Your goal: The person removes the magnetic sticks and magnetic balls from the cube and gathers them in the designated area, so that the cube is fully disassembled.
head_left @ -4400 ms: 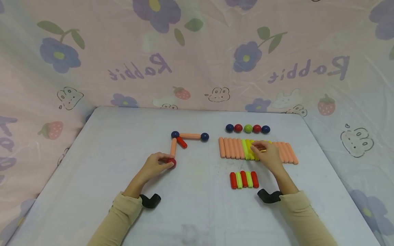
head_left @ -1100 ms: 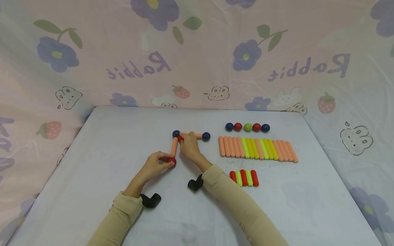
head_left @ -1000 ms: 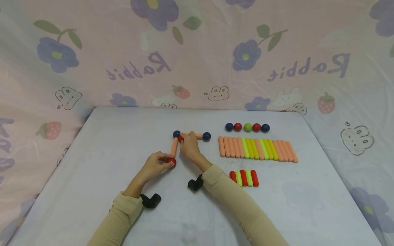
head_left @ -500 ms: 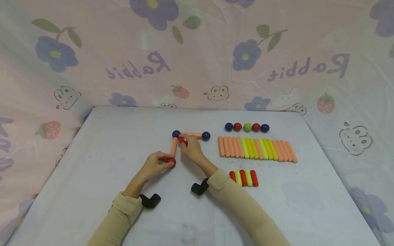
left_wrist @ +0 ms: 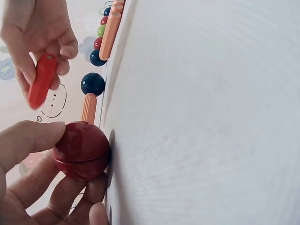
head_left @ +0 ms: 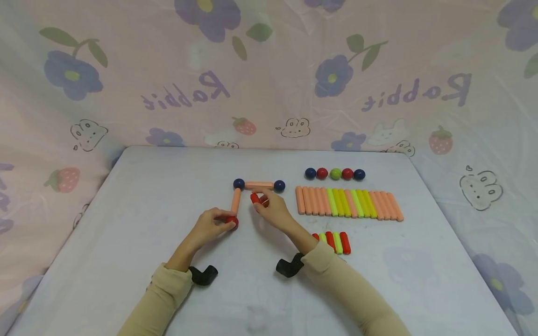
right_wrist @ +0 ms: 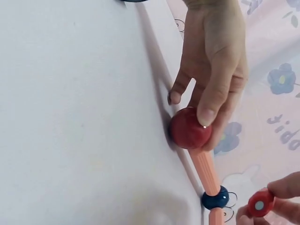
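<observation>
My left hand point(head_left: 210, 226) holds a red ball point(left_wrist: 80, 151) on the table between thumb and fingers. From that ball a peach magnetic stick point(head_left: 236, 201) runs back to a dark blue ball point(head_left: 238, 185). A second peach stick point(head_left: 258, 185) leads right from there to another dark blue ball point(head_left: 279, 185), making an angled frame. Just inside this corner my right hand point(head_left: 275, 210) pinches a short red magnetic stick point(head_left: 254, 199), apart from the corner ball. A pale round disc shows on the stick's end in the right wrist view.
Behind and right lies a row of blue, red and green balls point(head_left: 335, 173). In front of it is a row of peach, yellow and green sticks point(head_left: 349, 203). Shorter red and green sticks point(head_left: 337, 242) lie nearer, partly hidden by my right sleeve point(head_left: 336, 275).
My right hand came from the long stick row to the short red stick, took hold of it and drew it off the corner ball, rightward and nearer me. The left hand stays on the red ball.
</observation>
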`<state>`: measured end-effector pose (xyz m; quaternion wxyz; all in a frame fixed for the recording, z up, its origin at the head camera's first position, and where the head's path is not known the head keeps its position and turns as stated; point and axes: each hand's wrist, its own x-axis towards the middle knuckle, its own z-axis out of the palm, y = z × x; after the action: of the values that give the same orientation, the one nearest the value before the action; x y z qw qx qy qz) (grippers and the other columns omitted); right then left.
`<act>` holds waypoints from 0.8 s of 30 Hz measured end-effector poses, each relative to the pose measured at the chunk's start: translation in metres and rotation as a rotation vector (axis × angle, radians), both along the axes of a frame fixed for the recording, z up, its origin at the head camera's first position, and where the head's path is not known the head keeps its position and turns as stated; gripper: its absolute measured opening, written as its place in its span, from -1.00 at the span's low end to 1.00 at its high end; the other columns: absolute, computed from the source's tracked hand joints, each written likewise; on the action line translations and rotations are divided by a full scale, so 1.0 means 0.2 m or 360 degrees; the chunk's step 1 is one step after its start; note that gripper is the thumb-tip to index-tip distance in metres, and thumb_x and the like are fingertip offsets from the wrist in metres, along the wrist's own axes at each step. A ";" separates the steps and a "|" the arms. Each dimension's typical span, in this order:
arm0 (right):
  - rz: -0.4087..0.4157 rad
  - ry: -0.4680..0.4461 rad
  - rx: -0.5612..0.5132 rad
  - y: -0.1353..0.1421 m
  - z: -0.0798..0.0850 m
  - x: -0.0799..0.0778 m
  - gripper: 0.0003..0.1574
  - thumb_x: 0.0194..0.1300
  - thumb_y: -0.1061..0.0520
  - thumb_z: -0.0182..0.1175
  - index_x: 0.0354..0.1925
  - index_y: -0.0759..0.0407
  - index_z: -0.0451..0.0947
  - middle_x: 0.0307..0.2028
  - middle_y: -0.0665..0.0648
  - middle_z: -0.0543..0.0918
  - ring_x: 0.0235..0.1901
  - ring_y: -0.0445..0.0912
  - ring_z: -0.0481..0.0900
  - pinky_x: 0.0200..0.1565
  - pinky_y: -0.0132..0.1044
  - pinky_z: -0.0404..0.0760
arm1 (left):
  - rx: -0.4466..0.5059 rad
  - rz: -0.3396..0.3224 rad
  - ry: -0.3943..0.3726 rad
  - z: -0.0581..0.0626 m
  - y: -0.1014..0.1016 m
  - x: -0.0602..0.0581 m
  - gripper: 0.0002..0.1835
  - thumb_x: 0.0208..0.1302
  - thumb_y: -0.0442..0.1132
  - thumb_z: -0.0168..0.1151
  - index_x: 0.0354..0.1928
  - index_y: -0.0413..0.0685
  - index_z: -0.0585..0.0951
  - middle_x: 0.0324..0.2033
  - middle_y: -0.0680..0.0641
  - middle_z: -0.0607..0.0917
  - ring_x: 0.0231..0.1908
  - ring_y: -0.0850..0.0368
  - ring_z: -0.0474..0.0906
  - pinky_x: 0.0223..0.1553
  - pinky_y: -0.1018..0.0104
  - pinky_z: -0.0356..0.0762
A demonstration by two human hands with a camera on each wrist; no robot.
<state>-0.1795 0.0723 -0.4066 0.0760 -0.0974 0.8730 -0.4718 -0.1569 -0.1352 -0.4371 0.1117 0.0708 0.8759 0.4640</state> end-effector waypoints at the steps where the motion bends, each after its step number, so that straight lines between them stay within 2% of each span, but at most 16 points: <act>1: -0.0003 -0.0007 -0.0012 0.01 0.01 0.01 -0.55 0.27 0.27 0.16 0.15 0.20 0.47 -0.20 0.30 0.64 -0.26 -0.01 0.57 -0.32 -0.39 0.52 | 0.0004 0.0004 0.0001 0.00 0.00 0.00 -0.67 0.18 -0.30 0.33 0.00 -0.25 0.66 -0.15 -0.26 0.69 -0.06 -0.09 0.58 0.03 0.07 0.54; 7: -0.0006 0.0011 -0.0017 0.10 0.06 0.08 -0.59 0.21 0.26 0.24 0.05 0.17 0.51 -0.26 0.27 0.63 -0.32 -0.05 0.60 -0.34 -0.40 0.54 | 0.0023 0.0006 0.0023 -0.01 0.00 0.00 -0.68 0.19 -0.32 0.32 -0.01 -0.26 0.66 -0.13 -0.26 0.69 -0.04 -0.10 0.60 0.05 0.03 0.55; 12: -0.0005 -0.0029 -0.0044 0.18 0.08 0.11 -0.60 0.22 0.26 0.23 0.05 0.19 0.48 -0.27 0.27 0.61 -0.33 -0.08 0.57 -0.32 -0.41 0.53 | 0.0038 -0.0022 0.0035 -0.01 -0.01 0.00 -0.67 0.19 -0.32 0.31 0.01 -0.26 0.66 -0.13 -0.25 0.68 -0.03 -0.09 0.59 0.05 0.05 0.55; 21: 0.0056 -0.0029 -0.0011 0.30 0.07 0.16 -0.61 0.25 0.23 0.23 0.06 0.23 0.45 -0.25 0.30 0.62 -0.34 -0.09 0.56 -0.31 -0.41 0.52 | 0.0017 -0.0028 0.0031 -0.01 -0.02 0.01 -0.67 0.21 -0.29 0.31 0.02 -0.24 0.65 -0.11 -0.25 0.69 -0.04 -0.09 0.59 -0.01 0.20 0.53; 24: 0.0038 -0.0054 0.0048 0.35 0.06 0.18 -0.61 0.25 0.21 0.23 0.05 0.20 0.46 -0.27 0.25 0.60 -0.33 -0.10 0.54 -0.30 -0.41 0.51 | 0.0017 -0.0030 0.0032 -0.02 -0.02 0.01 -0.67 0.20 -0.29 0.32 0.01 -0.24 0.65 -0.13 -0.25 0.68 -0.05 -0.08 0.60 0.01 0.15 0.55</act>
<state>-0.1444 0.1423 -0.3937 0.0978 -0.0985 0.8775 -0.4591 -0.1554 -0.1384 -0.4406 0.1070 0.0841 0.8738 0.4669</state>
